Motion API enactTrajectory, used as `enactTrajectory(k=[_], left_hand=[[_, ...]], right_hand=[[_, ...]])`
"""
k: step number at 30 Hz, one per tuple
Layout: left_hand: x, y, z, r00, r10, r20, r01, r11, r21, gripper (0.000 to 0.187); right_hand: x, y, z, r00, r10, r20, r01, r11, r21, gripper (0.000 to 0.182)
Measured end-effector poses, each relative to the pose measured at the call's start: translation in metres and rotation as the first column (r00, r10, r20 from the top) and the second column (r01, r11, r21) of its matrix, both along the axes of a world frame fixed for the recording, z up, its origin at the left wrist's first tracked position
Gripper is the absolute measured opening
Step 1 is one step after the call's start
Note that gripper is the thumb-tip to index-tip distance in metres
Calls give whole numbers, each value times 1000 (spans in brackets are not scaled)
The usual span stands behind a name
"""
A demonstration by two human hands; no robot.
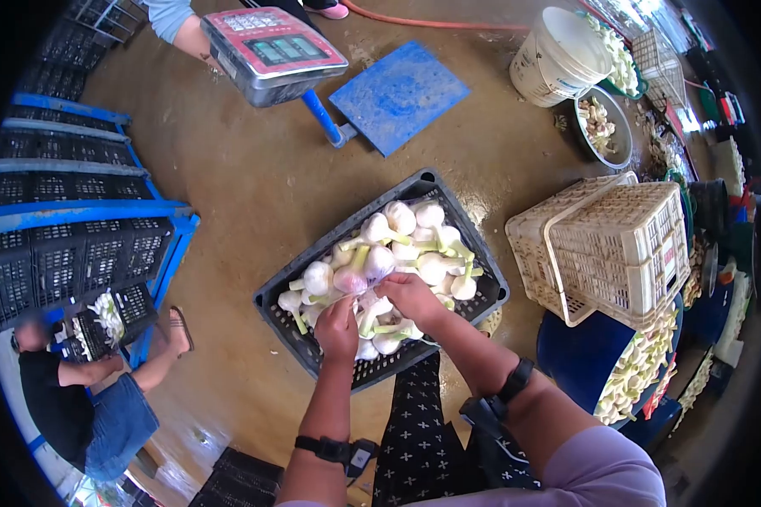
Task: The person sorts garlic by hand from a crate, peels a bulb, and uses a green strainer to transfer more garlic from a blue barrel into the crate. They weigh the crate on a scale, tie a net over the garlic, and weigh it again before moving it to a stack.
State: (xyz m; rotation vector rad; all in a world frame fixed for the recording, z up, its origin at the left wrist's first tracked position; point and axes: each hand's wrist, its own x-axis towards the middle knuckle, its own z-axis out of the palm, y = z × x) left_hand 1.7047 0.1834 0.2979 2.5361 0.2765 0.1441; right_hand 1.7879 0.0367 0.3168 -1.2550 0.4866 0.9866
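A black crate (289,351) on the floor in front of me holds many white garlic bulbs (432,269) with short green stems. Over the middle of the crate, my left hand (338,325) and my right hand (407,296) are close together, fingers bent. Something thin and clear, like plastic film, appears between them, near a purplish bulb (351,277). The fingertips of both hands are pinched, but what they hold is too small to make out.
Beyond the crate stands a scale with a blue platform (400,95); a person's arm is beside its display (275,51). White crates (604,245), a bucket (558,59) and a basin (604,127) are right. Left are blue racks (84,211) and a seated person (84,397).
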Motion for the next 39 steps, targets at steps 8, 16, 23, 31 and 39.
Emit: enactTrajectory(k=[8, 16, 23, 31, 39], left_hand=[[42, 7, 20, 953, -164, -254, 190, 978, 83, 58], [43, -4, 10, 937, -141, -320, 201, 966, 164, 6], [24, -8, -7, 996, -4, -92, 12, 996, 85, 17], [15, -15, -13, 958, 284, -37, -285, 926, -247, 23], [48, 33, -18, 747, 248, -617, -665, 262, -699, 24]], right_hand=[[-4, 10, -5, 998, -14, 63, 12, 1000, 21, 14], [-5, 0, 1, 995, -91, -41, 91, 996, -19, 13], [5, 5, -16, 992, -45, 115, 57, 993, -100, 21], [23, 17, -28, 979, -166, -119, 161, 986, -52, 17], [-63, -85, 13, 976, 135, -170, -148, 987, -67, 19]])
